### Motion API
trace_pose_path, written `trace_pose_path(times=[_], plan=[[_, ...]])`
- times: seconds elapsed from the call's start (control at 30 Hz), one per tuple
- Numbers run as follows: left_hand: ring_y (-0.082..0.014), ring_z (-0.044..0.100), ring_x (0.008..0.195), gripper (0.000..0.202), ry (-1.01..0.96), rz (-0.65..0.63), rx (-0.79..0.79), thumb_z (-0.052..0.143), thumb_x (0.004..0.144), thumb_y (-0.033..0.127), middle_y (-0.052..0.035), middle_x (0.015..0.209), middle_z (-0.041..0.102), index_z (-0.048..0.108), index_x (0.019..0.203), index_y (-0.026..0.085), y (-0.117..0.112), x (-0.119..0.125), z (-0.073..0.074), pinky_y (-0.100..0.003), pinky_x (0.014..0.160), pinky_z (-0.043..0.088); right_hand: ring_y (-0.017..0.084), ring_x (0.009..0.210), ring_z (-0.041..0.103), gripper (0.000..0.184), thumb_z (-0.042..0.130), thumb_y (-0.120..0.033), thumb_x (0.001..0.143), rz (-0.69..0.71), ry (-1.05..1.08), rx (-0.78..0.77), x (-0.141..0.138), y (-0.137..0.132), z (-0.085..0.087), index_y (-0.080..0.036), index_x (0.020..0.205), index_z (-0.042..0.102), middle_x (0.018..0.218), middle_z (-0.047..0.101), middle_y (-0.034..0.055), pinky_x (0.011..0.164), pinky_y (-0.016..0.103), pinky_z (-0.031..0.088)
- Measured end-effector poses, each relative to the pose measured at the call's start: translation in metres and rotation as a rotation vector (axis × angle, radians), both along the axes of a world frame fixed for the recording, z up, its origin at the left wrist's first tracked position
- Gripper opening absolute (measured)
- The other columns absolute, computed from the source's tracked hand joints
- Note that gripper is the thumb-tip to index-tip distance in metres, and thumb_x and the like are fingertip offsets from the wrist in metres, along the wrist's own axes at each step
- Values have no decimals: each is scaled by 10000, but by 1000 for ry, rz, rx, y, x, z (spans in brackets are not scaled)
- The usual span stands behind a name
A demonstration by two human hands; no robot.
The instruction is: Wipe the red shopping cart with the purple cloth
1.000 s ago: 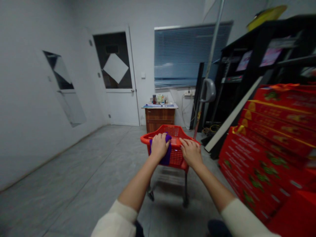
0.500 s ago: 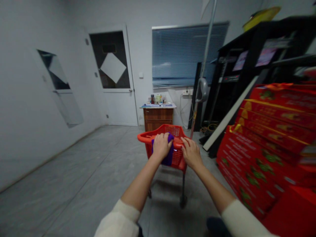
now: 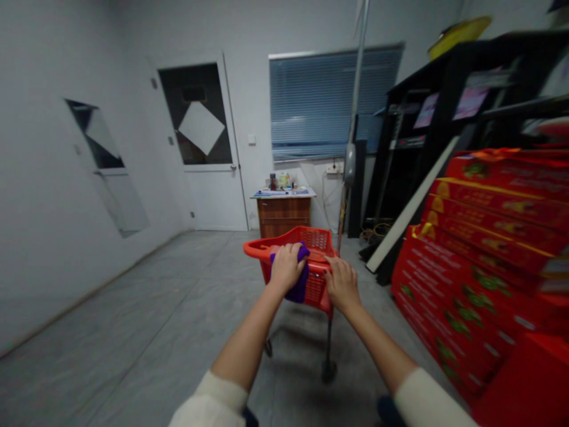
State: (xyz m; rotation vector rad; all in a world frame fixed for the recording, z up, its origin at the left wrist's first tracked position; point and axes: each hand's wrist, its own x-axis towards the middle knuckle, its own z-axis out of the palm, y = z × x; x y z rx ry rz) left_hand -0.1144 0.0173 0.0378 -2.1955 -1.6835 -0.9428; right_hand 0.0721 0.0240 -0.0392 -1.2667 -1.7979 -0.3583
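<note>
A small red plastic shopping cart (image 3: 317, 239) with a slotted basket stands in front of me on thin legs with wheels. My left hand (image 3: 287, 267) is closed over its near rim, on a purple cloth (image 3: 299, 289) that hangs down the basket's near side. At the near right corner, my right hand (image 3: 342, 281) has its fingers curled over the red rim. Its palm side is hidden.
A metal pole (image 3: 355, 107) with a grey grip rises beyond the cart. Stacked red boxes (image 3: 471, 279) and a black shelf (image 3: 466, 77) line the right side. A white board (image 3: 413, 207) leans there. Ahead stand a wooden cabinet (image 3: 284, 212) and a door (image 3: 213, 198).
The pole has shifted left in view, more than the wall behind it. The cart and both hands sit slightly further left, their holds unchanged.
</note>
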Motion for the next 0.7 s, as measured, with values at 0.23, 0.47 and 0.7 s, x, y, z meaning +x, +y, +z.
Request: trace_pose_path(times=[0.23, 0.47, 0.7], plan=[[-253, 580, 1105, 347, -114, 261, 91, 520, 942, 330, -130, 1151, 639, 536, 1242, 158, 11, -23, -11, -404, 1005, 421, 238, 1229, 449, 406, 322, -321, 995, -13, 12, -14, -24, -5, -2, -210, 1331, 520, 1314, 582, 103, 1043, 397, 323], [-226, 583, 1101, 326, -39, 22, 74, 553, 929, 307, -91, 1164, 643, 535, 1235, 196, 4, -10, -14, -384, 997, 431, 242, 1248, 470, 462, 301, -359, 1001, 111, 81, -31, -27, -1, -6, -241, 1436, 402, 1366, 536, 115, 1049, 429, 359], [-255, 578, 1088, 360, -56, 246, 52, 546, 927, 309, -130, 1158, 641, 532, 1255, 160, -1, -21, -8, -408, 987, 427, 340, 1373, 385, 844, 375, -684, 894, 85, 215, -220, -6, 46, -34, -164, 1533, 194, 1503, 384, 207, 1078, 553, 338]])
